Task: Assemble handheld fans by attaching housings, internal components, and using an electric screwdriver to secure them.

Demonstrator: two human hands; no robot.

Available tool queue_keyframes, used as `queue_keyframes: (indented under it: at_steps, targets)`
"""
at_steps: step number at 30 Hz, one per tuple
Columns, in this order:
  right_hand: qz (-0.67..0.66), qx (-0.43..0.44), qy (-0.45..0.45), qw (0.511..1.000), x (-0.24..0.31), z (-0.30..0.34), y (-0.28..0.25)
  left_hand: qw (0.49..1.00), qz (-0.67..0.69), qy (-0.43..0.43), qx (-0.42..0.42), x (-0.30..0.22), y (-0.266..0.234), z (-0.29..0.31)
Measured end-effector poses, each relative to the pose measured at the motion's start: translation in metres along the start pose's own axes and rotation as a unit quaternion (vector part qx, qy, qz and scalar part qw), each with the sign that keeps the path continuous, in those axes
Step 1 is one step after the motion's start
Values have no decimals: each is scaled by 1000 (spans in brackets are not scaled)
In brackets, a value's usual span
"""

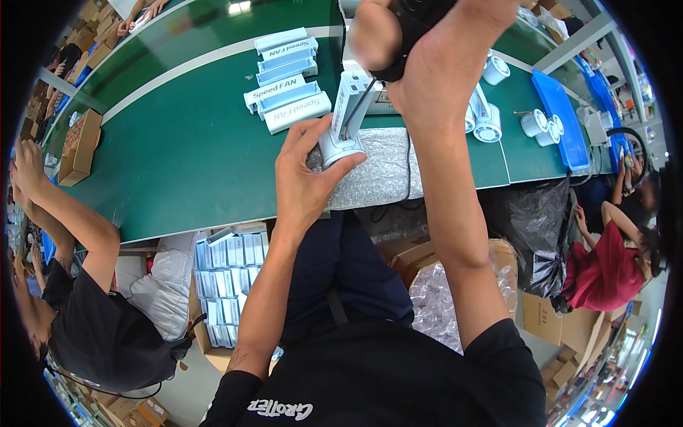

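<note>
In the head view, your left hand (306, 181) is grasping the round base of a white housing (343, 151), which is sitting at the left part of the silver mat (373, 178), its upright leaning slightly. Your right hand (435, 82), above the mat, is gripping a dark tool (418, 23); how tightly, you aren't showing. A thin dark wire (361, 107) is running along the upright's open channel, so a careless tool stroke could be nicking it, and a loosening left thumb could be letting the base twist.
</note>
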State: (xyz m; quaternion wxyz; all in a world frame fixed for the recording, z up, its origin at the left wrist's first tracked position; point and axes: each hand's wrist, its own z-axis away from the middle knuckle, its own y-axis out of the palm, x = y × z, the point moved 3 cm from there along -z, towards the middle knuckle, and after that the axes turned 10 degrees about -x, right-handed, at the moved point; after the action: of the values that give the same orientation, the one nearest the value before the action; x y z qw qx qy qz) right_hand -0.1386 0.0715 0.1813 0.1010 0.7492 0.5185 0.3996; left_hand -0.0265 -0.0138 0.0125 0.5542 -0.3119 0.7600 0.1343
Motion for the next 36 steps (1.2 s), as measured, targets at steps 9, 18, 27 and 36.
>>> queue_keyframes:
  at_steps: [9, 18, 27, 36]
  targets:
    - [284, -85, -17, 955, 10, 3, 2, 999, -8, 39, -22, 4, 0, -1]
    - [-49, -7, 54, 997, 3, 3, 12, 999, 16, 24, -21, 6, 0, -1]
    - [367, -92, -55, 924, 18, 2, 4, 1000, -9, 2, 9, -4, -1, -1]
    - [-164, -42, 85, 982, -2, 4, 10, 999, 2, 32, -22, 3, 0, 0]
